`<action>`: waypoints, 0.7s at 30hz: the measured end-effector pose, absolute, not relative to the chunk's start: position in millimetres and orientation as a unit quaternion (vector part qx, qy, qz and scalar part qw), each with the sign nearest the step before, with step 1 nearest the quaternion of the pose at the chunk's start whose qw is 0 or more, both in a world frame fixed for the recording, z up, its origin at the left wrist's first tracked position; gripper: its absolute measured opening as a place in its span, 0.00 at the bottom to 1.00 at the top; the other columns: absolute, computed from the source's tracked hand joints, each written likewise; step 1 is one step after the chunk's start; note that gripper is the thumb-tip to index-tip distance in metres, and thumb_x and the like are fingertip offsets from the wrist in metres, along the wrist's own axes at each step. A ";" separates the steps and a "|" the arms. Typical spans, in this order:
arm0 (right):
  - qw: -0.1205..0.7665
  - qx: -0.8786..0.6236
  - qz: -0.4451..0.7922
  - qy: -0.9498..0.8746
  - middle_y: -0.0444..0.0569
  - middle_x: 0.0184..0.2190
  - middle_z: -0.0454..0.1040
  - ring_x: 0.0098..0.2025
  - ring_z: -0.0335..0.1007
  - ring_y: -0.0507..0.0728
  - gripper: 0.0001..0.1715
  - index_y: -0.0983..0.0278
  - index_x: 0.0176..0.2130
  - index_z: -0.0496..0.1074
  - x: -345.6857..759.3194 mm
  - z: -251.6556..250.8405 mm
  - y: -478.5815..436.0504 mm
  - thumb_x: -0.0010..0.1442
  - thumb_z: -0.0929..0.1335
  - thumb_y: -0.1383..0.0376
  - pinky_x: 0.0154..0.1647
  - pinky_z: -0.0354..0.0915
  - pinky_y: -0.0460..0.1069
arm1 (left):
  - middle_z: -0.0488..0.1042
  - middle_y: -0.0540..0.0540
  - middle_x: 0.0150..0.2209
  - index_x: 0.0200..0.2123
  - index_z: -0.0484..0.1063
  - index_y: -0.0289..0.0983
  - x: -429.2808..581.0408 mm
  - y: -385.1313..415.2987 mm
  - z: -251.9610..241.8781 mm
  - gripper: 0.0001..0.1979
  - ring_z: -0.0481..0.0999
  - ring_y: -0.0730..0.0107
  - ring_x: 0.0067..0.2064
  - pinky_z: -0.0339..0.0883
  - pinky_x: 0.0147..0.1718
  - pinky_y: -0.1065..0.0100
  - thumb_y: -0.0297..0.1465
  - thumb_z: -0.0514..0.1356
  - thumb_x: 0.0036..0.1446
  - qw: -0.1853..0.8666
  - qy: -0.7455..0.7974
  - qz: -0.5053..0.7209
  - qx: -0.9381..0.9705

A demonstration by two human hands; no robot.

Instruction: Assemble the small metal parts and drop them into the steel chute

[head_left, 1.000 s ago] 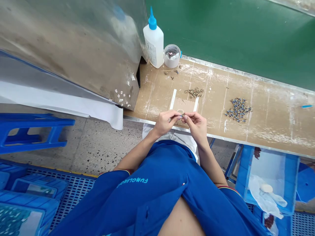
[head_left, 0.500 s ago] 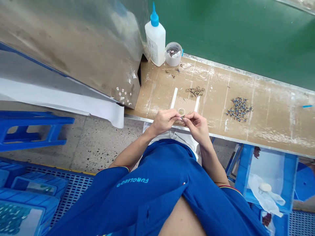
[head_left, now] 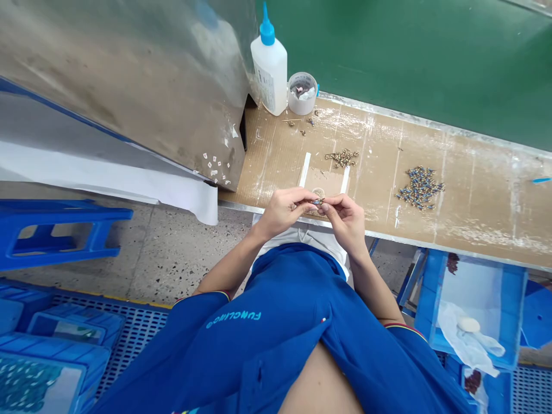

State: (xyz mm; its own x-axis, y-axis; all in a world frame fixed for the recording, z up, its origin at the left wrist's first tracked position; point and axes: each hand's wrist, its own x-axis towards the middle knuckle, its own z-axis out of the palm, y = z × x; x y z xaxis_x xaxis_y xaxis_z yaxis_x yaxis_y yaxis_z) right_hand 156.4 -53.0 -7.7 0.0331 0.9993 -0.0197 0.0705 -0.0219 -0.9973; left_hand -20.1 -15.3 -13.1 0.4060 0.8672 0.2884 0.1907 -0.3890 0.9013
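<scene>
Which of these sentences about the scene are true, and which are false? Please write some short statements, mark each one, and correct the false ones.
1. The left hand and the right hand both pinch a small blue-and-brass part between the fingertips. True.
2. The white squeeze bottle stands on the floor. False: it stands at the back of the cardboard-covered bench, next to a round white tub.
3. A heap of blue-and-brass parts lies on the bench, to the right of the hands. True.
4. The cluster of brass parts lies inside the tub. False: it lies loose on the bench, beyond the hands.
5. The person wears a blue shirt. True.
</scene>
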 end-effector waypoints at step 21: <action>0.447 -0.499 0.460 -0.583 0.42 0.25 0.66 0.28 0.64 0.52 0.16 0.59 0.29 0.66 162.2 -14.2 -49.0 0.63 0.70 0.55 0.30 0.62 0.49 | 0.73 0.47 0.27 0.29 0.75 0.36 -13.7 -20.8 -16.5 0.13 0.71 0.71 0.29 0.64 0.30 0.69 0.33 0.57 0.67 0.377 0.360 0.393 0.758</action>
